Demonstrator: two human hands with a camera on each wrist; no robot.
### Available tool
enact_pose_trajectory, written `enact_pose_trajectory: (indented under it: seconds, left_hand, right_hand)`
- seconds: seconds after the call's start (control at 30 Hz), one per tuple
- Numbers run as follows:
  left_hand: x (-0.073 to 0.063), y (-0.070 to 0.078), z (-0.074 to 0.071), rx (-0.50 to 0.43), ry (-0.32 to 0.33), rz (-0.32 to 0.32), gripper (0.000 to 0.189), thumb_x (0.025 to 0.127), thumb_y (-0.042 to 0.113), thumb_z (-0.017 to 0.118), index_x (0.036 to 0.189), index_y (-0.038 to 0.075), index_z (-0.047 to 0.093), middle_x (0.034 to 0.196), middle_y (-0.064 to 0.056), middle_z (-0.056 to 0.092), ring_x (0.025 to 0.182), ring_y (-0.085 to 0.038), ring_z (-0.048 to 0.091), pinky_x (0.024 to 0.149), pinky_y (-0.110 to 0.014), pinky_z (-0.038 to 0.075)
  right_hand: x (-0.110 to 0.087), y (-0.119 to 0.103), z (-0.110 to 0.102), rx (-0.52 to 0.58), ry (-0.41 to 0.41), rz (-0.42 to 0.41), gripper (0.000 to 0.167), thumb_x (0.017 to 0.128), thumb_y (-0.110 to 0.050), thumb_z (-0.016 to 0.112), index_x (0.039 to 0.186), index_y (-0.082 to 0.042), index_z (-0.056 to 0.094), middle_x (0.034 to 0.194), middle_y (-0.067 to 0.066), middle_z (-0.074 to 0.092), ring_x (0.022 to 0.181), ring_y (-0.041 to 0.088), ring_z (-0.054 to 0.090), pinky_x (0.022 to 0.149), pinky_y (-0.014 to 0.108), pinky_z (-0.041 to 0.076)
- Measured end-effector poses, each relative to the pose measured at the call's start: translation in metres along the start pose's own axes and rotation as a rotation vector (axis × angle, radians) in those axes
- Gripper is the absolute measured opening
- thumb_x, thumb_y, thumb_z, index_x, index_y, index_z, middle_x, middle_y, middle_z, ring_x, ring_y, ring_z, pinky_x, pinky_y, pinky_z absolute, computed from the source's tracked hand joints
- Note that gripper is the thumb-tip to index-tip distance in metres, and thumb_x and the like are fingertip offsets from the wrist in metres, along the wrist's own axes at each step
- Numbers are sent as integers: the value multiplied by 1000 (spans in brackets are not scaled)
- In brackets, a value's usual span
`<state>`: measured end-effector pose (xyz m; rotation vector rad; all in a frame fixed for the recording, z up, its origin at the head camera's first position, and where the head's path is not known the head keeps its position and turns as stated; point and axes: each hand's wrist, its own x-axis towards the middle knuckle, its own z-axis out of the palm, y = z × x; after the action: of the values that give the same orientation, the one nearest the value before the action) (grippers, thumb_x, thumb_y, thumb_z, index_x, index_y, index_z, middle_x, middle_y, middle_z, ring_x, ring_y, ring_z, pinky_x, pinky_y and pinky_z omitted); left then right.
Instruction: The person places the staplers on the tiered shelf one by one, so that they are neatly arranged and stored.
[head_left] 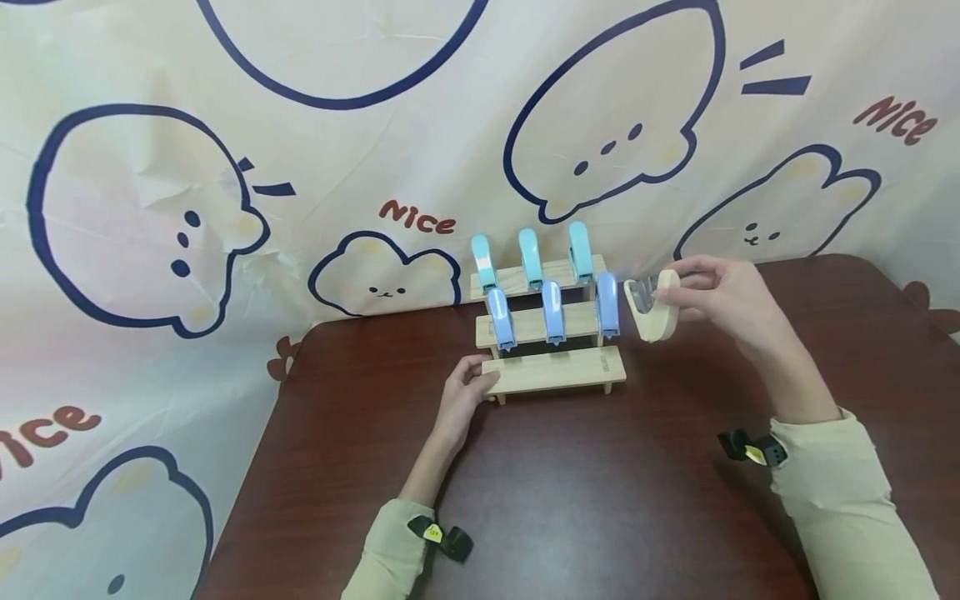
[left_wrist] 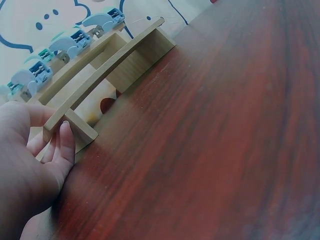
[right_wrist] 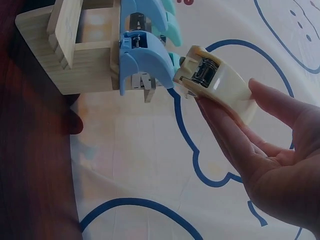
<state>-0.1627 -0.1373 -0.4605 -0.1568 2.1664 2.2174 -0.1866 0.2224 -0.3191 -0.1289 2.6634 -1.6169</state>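
My right hand (head_left: 716, 296) holds a cream hand punch (right_wrist: 222, 92), with a rounded plastic lever and a dark coil spring, between thumb and fingers. The punch is raised just right of the wooden tiered rack (head_left: 555, 372). At the rack's left end, my left hand (head_left: 463, 396) grips the end of the lowest board, with fingers at its underside in the left wrist view. Light-blue punches (head_left: 553, 310) of similar shape stand in a row on the middle tier. Turquoise ones (head_left: 531, 257) line the top tier. The lowest tier's board is bare.
The rack stands on a dark reddish-brown wooden table (head_left: 570, 500) near its back edge. Behind it hangs a pale cloth (head_left: 420, 158) with blue cartoon outlines and red lettering. Both wrists carry small black cameras (head_left: 753, 448).
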Motion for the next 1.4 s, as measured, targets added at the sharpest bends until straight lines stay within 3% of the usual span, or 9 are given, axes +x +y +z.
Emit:
enact_pose_trajectory:
  seconds: [0.27,0.67,1.13,1.4]
  left_hand:
    - [0,0,0,-11,0,0,37,96,10,67,130,-2,60,110,-7,60,89,-13,58,75,-26,53]
    - [-1,1,1,3,1,1,38,96,11,67,131,-2,60,113,-9,61,90,-13,59,75,-27,52]
    - [-1,1,1,2,-8,3,38,97,11,67,131,-3,59,113,-9,60,91,-13,58,76,-27,52]
    - [-1,1,0,4,-7,5,36,97,11,67,131,-2,59,115,-9,61,91,-14,59,75,-27,53]
  right_hand:
    - [3,1,0,-116,-93,30,57,99,-34,72,138,3,56,127,30,65,106,36,65,76,29,55]
    - [9,6,13,-174,-143,42,51,95,-30,76,131,3,62,119,25,70,92,26,71,81,42,60]
    - [10,8,17,-167,-132,46,52,97,-27,74,134,5,59,120,28,68,93,28,71,80,40,60]
    - [10,7,21,-167,-95,41,50,98,-27,72,136,3,58,121,28,68,100,36,69,84,42,59]
